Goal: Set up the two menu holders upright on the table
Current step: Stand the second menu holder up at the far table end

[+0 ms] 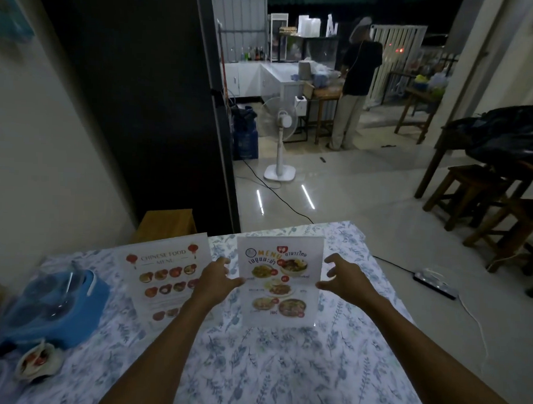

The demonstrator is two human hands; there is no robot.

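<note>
Left hand, right hand flank upright menu holder.

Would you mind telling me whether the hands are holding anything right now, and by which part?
Nothing is clearly gripped. Both hands are open beside the Thai menu holder: the left hand nears its left edge, the right hand its right edge; contact cannot be told.

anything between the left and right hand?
Head view: the Thai menu holder stands upright between the left hand and right hand, both open at its side edges.
</note>
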